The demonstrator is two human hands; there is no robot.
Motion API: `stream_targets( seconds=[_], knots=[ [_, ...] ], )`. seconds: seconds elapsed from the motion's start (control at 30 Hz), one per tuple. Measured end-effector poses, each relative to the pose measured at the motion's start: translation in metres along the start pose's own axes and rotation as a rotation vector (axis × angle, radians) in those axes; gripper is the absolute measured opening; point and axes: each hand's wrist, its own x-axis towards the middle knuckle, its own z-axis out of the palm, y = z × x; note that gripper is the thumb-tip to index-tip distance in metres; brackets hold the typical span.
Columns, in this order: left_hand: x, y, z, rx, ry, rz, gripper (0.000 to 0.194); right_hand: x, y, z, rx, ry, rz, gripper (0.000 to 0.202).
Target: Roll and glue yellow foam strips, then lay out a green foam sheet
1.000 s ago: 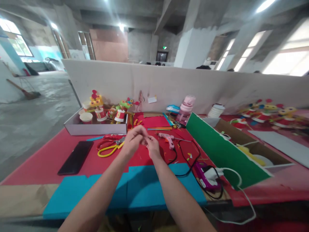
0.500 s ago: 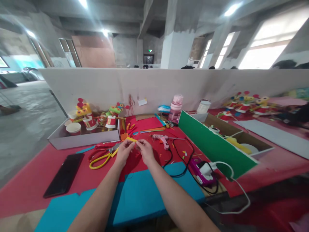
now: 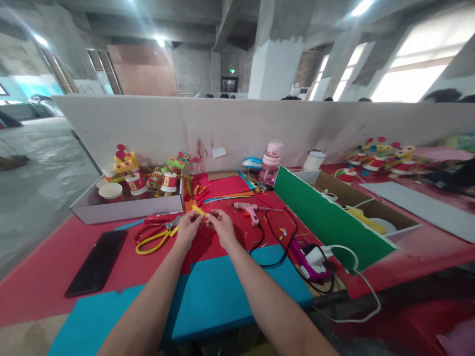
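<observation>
Between my two hands is a small yellow paper strip (image 3: 198, 210), held above the red table covering. My left hand (image 3: 189, 228) pinches it from the left, and the fingers of my right hand (image 3: 221, 227) close on its right end. Scissors with yellow handles (image 3: 154, 243) lie just left of my left hand, beside a red-handled tool (image 3: 150, 225). A pink glue gun (image 3: 248, 212) rests to the right of my right hand. Behind my hands lie several coloured paper strips (image 3: 230, 197) and coiled orange pieces (image 3: 200, 190).
A white box (image 3: 126, 213) holds paper cups and cup figures at the left. On the right stands a green-sided box (image 3: 334, 222). A black phone (image 3: 96, 262), blue board (image 3: 218, 287) and purple power strip (image 3: 311, 264) with trailing cables lie nearer. A white partition (image 3: 237, 123) rises behind.
The yellow strip has turned and now slopes down to the right. Both hands stay close together around it. My view has shifted slightly.
</observation>
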Motion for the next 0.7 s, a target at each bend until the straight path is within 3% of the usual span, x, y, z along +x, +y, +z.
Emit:
stream_targets(
  seconds=[0.13,0.43,0.7],
  knots=[
    [0.002,0.001,-0.003,0.125,-0.019,0.064,0.024,0.003,-0.004,-0.005,-0.092,-0.031,0.006,0.03],
    [-0.004,0.003,0.003,-0.181,-0.12,-0.078,0.029,0.004,0.005,-0.002,0.024,-0.003,-0.03,0.026],
    [-0.005,0.0,0.006,-0.253,-0.001,-0.061,0.03,-0.003,0.008,0.005,0.004,-0.026,-0.03,0.025]
  ],
)
